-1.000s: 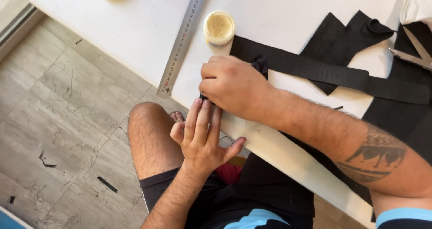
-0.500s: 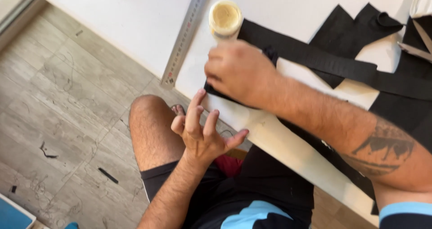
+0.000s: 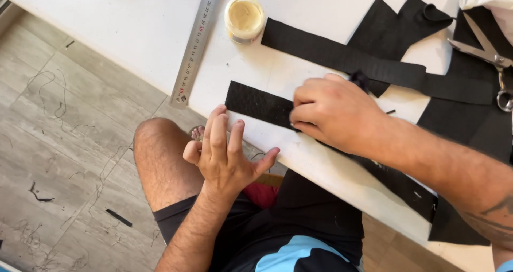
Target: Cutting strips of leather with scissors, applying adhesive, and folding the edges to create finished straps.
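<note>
Head view: right hand (image 3: 334, 114) presses black strip (image 3: 256, 103) beside round cream jar (image 3: 244, 18).

We see a white desk (image 3: 133, 31) running diagonally, its near edge above a grey wood-patterned floor (image 3: 59, 160). On the desk lie a steel ruler (image 3: 196, 42) overhanging the edge, a small open jar of pale paste (image 3: 244, 18) beside it, a short black textured strip (image 3: 256, 103) near the edge, a longer black strip (image 3: 368, 66), further black pieces (image 3: 398, 29) and scissors (image 3: 489, 53). Black scraps (image 3: 118, 217) and loose threads (image 3: 51, 98) lie on the floor
</note>
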